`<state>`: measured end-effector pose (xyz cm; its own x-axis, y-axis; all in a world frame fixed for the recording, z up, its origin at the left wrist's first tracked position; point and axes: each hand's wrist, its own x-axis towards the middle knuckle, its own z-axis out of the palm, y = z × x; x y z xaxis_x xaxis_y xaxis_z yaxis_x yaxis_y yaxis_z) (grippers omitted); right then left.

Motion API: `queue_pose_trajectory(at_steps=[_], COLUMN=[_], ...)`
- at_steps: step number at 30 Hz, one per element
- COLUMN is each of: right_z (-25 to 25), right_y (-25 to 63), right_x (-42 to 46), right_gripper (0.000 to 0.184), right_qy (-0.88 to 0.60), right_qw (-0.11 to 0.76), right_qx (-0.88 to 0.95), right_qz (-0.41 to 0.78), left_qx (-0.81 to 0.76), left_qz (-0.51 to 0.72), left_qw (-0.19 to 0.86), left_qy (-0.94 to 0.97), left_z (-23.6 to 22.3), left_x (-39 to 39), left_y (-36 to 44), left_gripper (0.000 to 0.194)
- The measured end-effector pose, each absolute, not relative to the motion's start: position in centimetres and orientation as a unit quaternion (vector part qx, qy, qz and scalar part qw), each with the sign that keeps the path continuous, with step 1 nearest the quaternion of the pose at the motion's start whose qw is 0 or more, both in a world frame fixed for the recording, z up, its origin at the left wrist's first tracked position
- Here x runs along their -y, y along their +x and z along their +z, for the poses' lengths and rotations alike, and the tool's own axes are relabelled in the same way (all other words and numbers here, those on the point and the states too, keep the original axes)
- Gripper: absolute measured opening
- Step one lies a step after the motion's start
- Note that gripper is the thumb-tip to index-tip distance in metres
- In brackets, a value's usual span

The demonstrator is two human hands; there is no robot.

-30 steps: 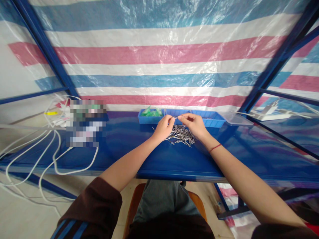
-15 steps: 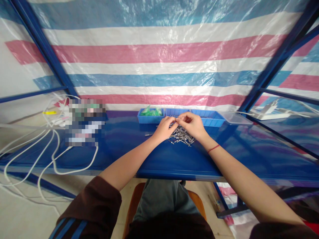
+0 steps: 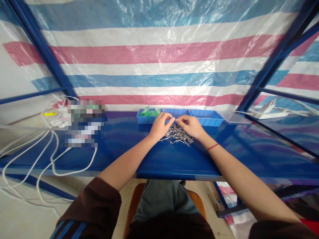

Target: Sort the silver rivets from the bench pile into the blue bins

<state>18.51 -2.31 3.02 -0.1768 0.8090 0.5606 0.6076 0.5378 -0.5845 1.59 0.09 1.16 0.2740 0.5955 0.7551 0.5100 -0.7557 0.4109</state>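
A heap of thin silvery metal pins that look like blind rivets (image 3: 179, 136) lies on the blue table (image 3: 174, 159). Over its far left side is my left hand (image 3: 159, 127), thumb and forefinger pinched together. My right hand (image 3: 193, 126) faces it from the other side, also in a pinch, its fingertips close to the left ones. Whatever sits between the fingertips is too small to make out. Just behind the hands stands a row of blue plastic bins (image 3: 211, 122). Green plastic (image 3: 151, 112) fills the left compartment; a few thin pins show in the others.
A clear plastic lid (image 3: 235, 118) lies right of the bins. White cables (image 3: 74, 173) loop over the table's left side beside pixelated items (image 3: 84, 132). A white power strip (image 3: 267, 111) sits at the far right. Blue frame posts (image 3: 264, 69) and a striped sheet (image 3: 159, 53) enclose the back.
My left hand has shifted slightly left and up, and the fingertips of both hands have drawn a little apart, uncovering more of the heap. The right hand stays nearly in place.
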Motion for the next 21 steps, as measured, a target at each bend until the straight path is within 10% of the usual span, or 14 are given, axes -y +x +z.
queue_pose_trajectory(at_steps=[10, 16, 21], right_z=[2.9, 5.2, 4.3], right_y=[21.2, 21.8, 23.3], right_x=[0.5, 1.1, 4.1], right_gripper=[0.029, 0.036, 0.047], right_qy=[-0.560, -0.578, -0.550], right_qw=[0.671, 0.563, 0.348], right_qx=[0.334, 0.488, 0.756], right_qz=[0.352, 0.332, 0.067], left_qx=[-0.373, -0.350, -0.462], left_qz=[0.448, 0.321, 0.165], left_qw=[0.076, 0.020, 0.001], left_qy=[0.809, 0.880, 0.872], left_z=[1.3, 3.6, 4.2], left_x=[0.4, 0.7, 3.1], left_y=[1.7, 0.6, -2.4], left_gripper=[0.020, 0.020, 0.055])
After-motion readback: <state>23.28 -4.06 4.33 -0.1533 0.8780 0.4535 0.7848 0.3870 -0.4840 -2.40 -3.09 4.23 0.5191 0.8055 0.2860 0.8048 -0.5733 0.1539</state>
